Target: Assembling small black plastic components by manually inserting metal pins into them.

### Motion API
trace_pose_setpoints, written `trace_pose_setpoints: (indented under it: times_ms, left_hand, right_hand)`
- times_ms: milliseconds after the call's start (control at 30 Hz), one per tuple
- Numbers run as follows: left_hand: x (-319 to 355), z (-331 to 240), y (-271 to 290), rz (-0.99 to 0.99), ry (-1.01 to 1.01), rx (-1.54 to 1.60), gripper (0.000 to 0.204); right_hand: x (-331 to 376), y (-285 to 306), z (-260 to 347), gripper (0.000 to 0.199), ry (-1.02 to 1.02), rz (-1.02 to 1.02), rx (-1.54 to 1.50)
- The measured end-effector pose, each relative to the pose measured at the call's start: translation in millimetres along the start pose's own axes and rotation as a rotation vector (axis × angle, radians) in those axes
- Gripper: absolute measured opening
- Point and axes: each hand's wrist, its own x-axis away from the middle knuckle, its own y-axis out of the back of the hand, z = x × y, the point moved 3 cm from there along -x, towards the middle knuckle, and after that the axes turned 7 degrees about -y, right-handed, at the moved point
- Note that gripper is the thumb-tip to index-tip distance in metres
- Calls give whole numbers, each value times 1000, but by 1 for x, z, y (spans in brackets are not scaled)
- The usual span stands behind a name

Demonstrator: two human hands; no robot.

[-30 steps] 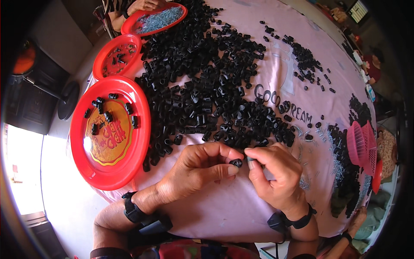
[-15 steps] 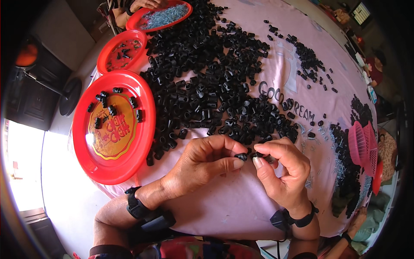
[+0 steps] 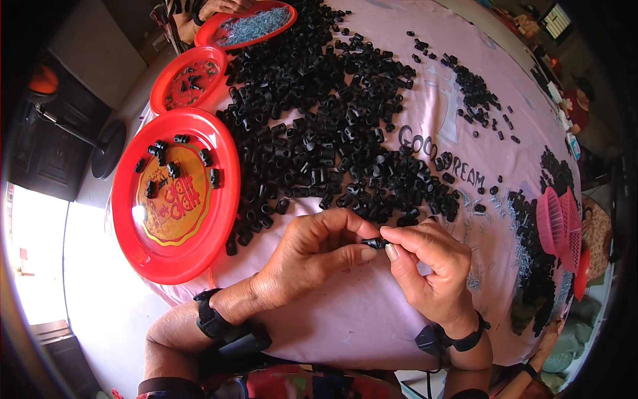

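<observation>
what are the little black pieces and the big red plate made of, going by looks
The black pieces, like the one pinched between the left hand and right hand, look like moulded plastic or rubber: uniform black, dull sheen, identical shapes. The red plate looks like glossy plastic: bright highlights along its rim.

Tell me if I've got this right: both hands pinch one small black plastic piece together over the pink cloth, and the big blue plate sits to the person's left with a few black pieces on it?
Nearly. The head view shows the big plate on the person's left is red, not blue. The rest holds: the left hand and right hand pinch one small black piece over the pink cloth, and a few black pieces lie on that plate.
</observation>
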Motion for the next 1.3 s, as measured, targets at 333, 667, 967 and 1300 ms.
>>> trace_pose_setpoints:
  times_ms: [333, 667, 967, 1300]
  left_hand:
    - [0, 2, -1, 9, -112, -30, 23]
    - [6, -2, -3, 14, -167, -285, 20]
    - [9, -5, -4, -4, -206, -545, 20]
    - [10, -7, -6, 0, -360, -689, 17]
  right_hand:
    - [0, 0, 0, 26, 8, -32, 15]
    - [5, 0, -3, 24, -72, -36, -79]
    - [5, -5, -1, 24, -23, -37, -29]
    - [5, -7, -2, 23, -11, -22, -28]
